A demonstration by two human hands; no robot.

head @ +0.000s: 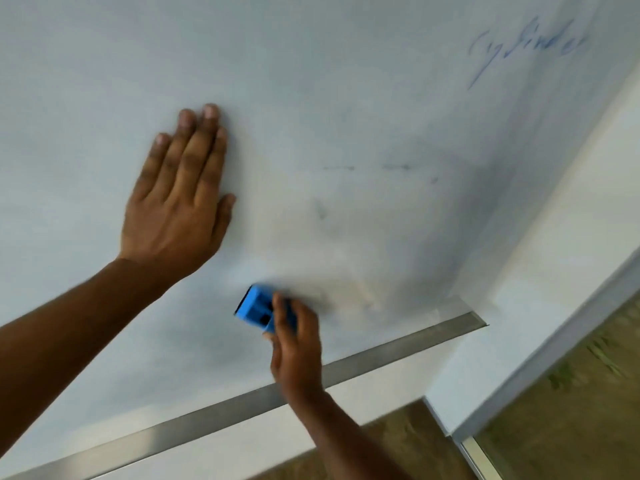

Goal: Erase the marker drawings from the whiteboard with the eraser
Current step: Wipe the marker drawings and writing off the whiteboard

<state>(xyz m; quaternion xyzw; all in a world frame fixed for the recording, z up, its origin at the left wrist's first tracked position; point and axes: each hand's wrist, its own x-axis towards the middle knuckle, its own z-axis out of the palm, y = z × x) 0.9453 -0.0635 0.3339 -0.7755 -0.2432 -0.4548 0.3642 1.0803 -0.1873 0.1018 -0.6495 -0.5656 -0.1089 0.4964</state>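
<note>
Now left hand (180,199) lies flat on whiteboard (311,81), fingers straight and together. Right hand (298,344) grips blue eraser (258,308), fingers curled round it, eraser pressed against lower board just above metal bottom rail (398,348). Faint dark smudges (381,168) sit right of left hand. Blue handwriting (526,46) remains far right, blurred.

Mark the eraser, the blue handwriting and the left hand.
eraser (254,306): head view, blue plastic back.
blue handwriting (526,46): head view, middle of the word.
left hand (176,202): head view, back of the hand.
</note>
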